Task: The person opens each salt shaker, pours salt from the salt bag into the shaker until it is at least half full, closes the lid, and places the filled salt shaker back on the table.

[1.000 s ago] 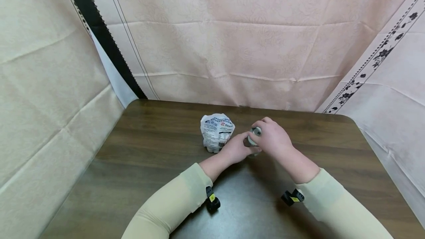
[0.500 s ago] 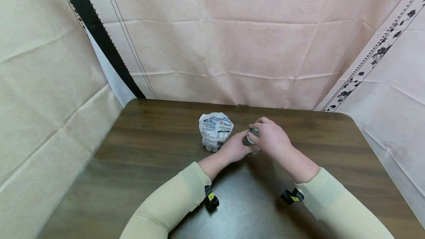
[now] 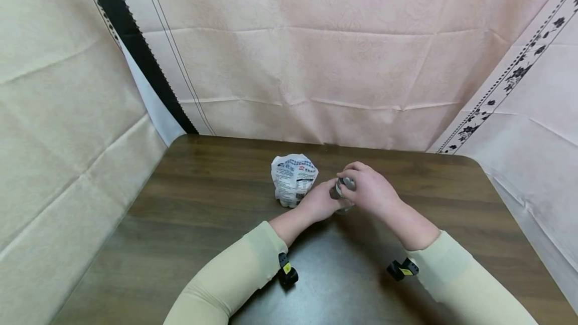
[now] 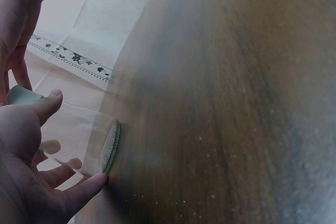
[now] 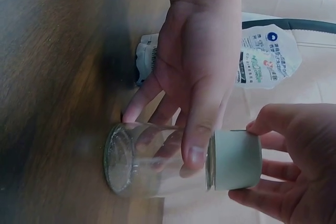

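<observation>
At the table (image 3: 217, 214), curled hands (image 3: 321, 200) (image 3: 371, 188): left round glass jar (image 5: 149, 174), right round lid (image 5: 237, 160).

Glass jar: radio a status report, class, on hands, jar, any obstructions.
Left hand grips glass jar. Right hand holds pale lid atop the jar. White printed bag beside left hand, seemingly not in the way.
</observation>
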A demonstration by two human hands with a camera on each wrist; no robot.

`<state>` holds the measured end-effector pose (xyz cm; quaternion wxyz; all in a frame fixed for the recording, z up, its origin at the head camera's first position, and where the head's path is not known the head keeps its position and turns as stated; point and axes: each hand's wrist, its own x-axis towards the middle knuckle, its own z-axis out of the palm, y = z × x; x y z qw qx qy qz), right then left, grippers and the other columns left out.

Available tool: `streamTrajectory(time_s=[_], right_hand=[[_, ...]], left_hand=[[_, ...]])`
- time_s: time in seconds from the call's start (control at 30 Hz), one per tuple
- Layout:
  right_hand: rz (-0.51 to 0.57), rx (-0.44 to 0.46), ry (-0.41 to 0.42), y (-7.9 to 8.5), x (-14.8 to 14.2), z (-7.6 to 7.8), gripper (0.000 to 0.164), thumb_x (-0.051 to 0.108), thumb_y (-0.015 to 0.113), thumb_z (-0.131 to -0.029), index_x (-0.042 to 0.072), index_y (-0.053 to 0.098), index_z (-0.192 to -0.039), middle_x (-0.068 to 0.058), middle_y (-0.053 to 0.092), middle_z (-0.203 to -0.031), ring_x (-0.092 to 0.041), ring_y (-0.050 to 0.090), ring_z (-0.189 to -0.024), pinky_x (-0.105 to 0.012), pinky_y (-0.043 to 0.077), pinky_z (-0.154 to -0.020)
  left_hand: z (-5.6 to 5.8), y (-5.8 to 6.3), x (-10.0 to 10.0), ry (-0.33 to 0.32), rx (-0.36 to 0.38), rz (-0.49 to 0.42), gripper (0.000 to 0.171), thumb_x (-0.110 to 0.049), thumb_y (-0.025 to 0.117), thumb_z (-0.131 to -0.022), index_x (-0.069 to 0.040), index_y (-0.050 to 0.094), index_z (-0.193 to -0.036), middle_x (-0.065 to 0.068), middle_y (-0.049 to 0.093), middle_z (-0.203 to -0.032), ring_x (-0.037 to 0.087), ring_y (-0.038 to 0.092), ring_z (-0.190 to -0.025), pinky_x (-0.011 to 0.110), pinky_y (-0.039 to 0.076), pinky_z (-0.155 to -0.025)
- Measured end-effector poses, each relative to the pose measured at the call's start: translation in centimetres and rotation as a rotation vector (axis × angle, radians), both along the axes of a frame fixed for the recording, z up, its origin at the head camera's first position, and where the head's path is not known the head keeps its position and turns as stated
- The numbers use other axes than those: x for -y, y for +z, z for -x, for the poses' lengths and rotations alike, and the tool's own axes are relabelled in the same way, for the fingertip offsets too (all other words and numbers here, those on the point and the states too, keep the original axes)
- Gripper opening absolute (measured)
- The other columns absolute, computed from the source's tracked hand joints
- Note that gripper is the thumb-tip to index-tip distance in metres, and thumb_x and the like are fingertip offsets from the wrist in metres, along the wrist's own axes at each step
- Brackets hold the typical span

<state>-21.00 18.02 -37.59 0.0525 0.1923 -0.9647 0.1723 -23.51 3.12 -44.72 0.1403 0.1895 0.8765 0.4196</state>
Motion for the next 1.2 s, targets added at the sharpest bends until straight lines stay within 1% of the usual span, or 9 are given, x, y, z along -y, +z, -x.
streamTrajectory(time_s=[0.17, 0.3, 0.43, 0.63, 0.77, 0.87, 0.93, 1.07, 1.2], right_hand=[[0.016, -0.020, 0.069, -0.4, -0.5, 0.4, 0.026, 0.024, 0.063, -0.083, 0.017, 0.068, -0.108, 0.000, 0.056, -0.113, -0.018, 0.057, -0.098, -0.037, 0.048, -0.078], [0.036, -0.029, 0.130, -0.7, -1.1, 0.6, 0.024, 0.021, 0.062, -0.082, 0.017, 0.068, -0.104, 0.003, 0.055, -0.113, -0.012, 0.057, -0.090, -0.031, 0.047, -0.073], [0.055, -0.046, 0.191, -1.0, -1.4, 0.8, 0.023, 0.019, 0.062, -0.082, 0.017, 0.067, -0.104, 0.003, 0.054, -0.115, -0.009, 0.054, -0.081, -0.029, 0.046, -0.070], [0.071, -0.047, 0.229, -1.1, -1.6, 0.9, 0.022, 0.018, 0.061, -0.083, 0.018, 0.066, -0.105, 0.002, 0.053, -0.118, -0.010, 0.054, -0.090, -0.030, 0.046, -0.072], [0.068, -0.032, 0.235, -1.1, -1.6, 0.9, 0.023, 0.019, 0.061, -0.085, 0.019, 0.065, -0.108, 0.002, 0.052, -0.120, -0.013, 0.054, -0.098, -0.033, 0.047, -0.078], [0.068, -0.033, 0.227, -1.0, -1.5, 0.8, 0.026, 0.021, 0.062, -0.085, 0.018, 0.064, -0.111, 0.002, 0.051, -0.121, -0.015, 0.053, -0.105, -0.036, 0.046, -0.084], [0.068, -0.037, 0.200, -0.8, -1.3, 0.7, 0.028, 0.023, 0.062, -0.085, 0.019, 0.063, -0.113, 0.002, 0.051, -0.121, -0.016, 0.052, -0.108, -0.037, 0.046, -0.087], [0.070, -0.041, 0.106, -0.2, -0.8, 0.5, 0.029, 0.026, 0.063, -0.085, 0.018, 0.064, -0.112, 0.000, 0.053, -0.115, -0.018, 0.053, -0.101, -0.036, 0.047, -0.080], [0.066, 0.007, -0.012, 0.4, -0.3, 0.3, 0.029, 0.033, 0.063, -0.085, 0.018, 0.065, -0.110, -0.003, 0.054, -0.110, -0.021, 0.055, -0.093, -0.038, 0.047, -0.074]], left_hand=[[0.0, 0.0, 0.1, -0.011, -0.032, 0.017, 0.061, -0.058, 0.061, -0.079, -0.028, 0.048, -0.131, -0.009, 0.056, -0.124, 0.010, 0.053, -0.112, 0.033, 0.043, -0.091], [0.0, -0.1, 0.1, -0.012, -0.030, 0.024, 0.062, -0.059, 0.060, -0.080, -0.027, 0.047, -0.131, -0.007, 0.055, -0.126, 0.011, 0.052, -0.113, 0.033, 0.043, -0.092], [0.0, -0.1, 0.2, -0.003, -0.021, 0.031, 0.065, -0.060, 0.059, -0.080, -0.027, 0.045, -0.134, -0.007, 0.054, -0.129, 0.012, 0.050, -0.116, 0.035, 0.042, -0.094], [0.0, -0.1, 0.2, -0.006, -0.027, 0.025, 0.062, -0.060, 0.058, -0.081, -0.029, 0.045, -0.134, -0.008, 0.054, -0.128, 0.011, 0.050, -0.116, 0.035, 0.042, -0.093], [0.0, -0.1, 0.1, -0.004, -0.023, 0.030, 0.062, -0.061, 0.058, -0.081, -0.030, 0.045, -0.133, -0.008, 0.053, -0.129, 0.011, 0.050, -0.117, 0.035, 0.042, -0.093], [0.0, -0.1, 0.1, 0.001, -0.009, 0.031, 0.063, -0.061, 0.058, -0.080, -0.029, 0.045, -0.133, -0.008, 0.053, -0.130, 0.012, 0.049, -0.117, 0.036, 0.042, -0.094], [-0.1, -0.1, 0.1, 0.006, -0.004, 0.027, 0.063, -0.060, 0.059, -0.079, -0.029, 0.045, -0.133, -0.008, 0.053, -0.129, 0.012, 0.049, -0.117, 0.036, 0.042, -0.093], [-0.2, -0.1, 0.0, 0.014, -0.007, -0.007, 0.062, -0.060, 0.062, -0.077, -0.030, 0.048, -0.129, -0.011, 0.057, -0.121, 0.010, 0.053, -0.112, 0.035, 0.043, -0.091], [-0.3, 0.0, -0.1, 0.015, -0.022, -0.029, 0.057, -0.058, 0.064, -0.077, -0.034, 0.049, -0.126, -0.014, 0.059, -0.114, 0.008, 0.055, -0.107, 0.035, 0.044, -0.088]])
